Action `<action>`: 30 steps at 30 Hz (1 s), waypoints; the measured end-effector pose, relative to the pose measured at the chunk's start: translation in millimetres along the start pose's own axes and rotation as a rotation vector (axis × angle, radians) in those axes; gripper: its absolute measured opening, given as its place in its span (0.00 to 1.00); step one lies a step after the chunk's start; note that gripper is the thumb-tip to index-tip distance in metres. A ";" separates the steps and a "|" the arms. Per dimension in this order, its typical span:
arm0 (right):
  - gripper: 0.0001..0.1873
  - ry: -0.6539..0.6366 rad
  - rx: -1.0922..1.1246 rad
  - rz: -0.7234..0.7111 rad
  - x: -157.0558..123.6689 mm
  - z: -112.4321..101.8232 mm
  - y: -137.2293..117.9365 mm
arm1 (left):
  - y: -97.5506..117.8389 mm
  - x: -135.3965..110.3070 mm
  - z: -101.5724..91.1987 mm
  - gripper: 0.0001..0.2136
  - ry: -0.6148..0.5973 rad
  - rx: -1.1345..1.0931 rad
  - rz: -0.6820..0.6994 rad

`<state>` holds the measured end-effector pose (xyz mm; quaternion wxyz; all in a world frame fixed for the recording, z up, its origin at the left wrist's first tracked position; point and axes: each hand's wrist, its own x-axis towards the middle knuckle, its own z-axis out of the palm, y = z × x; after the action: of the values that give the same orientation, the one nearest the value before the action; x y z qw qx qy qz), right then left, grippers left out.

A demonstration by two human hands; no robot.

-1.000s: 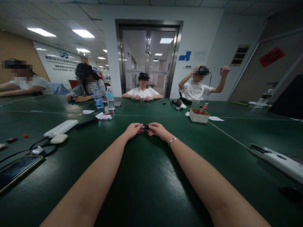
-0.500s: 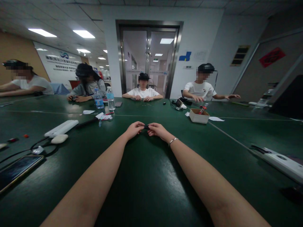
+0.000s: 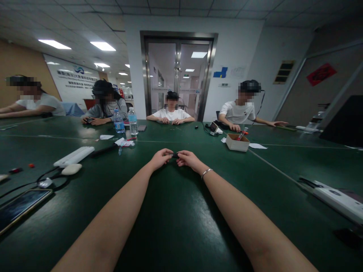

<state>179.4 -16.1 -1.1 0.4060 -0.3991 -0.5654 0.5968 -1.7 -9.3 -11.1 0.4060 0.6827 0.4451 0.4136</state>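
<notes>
A small black object (image 3: pixel 175 155) sits between my two hands, over the middle of the green table (image 3: pixel 176 211). It is too small to name its kind. My left hand (image 3: pixel 161 158) pinches its left end between thumb and fingers. From the other side, my right hand (image 3: pixel 189 159) grips its right end, the fingers closed; a silver bracelet (image 3: pixel 206 173) circles that wrist. Both forearms stretch forward across the table. Part of the object is hidden by my fingertips.
At left lie a phone (image 3: pixel 24 207), a white power strip (image 3: pixel 74 156), a white mouse-like piece (image 3: pixel 72 169) and cables. Two water bottles (image 3: pixel 132 121) stand beyond. A small box (image 3: pixel 237 143) and a white device (image 3: pixel 337 198) are at right. Several people sit around the table.
My hands keep their hold on the black object with hardly any movement. The view has tilted up slightly. The person at right has lowered a hand toward the table behind the box.
</notes>
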 end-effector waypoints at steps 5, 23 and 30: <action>0.03 0.002 -0.001 0.004 0.8 -0.3 0.5 | 2.1 -0.2 2.6 0.12 0.015 -0.020 -0.029; 0.03 0.006 0.001 0.008 0.4 0.3 0.2 | 1.5 0.1 0.7 0.14 0.012 -0.014 -0.020; 0.02 0.010 -0.006 0.004 1.4 -0.3 1.6 | 0.5 1.0 1.1 0.13 0.008 -0.011 -0.031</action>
<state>179.2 -14.8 -2.7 0.4061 -0.4046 -0.5644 0.5940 -0.3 -8.6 -10.9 0.4142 0.6719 0.4549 0.4124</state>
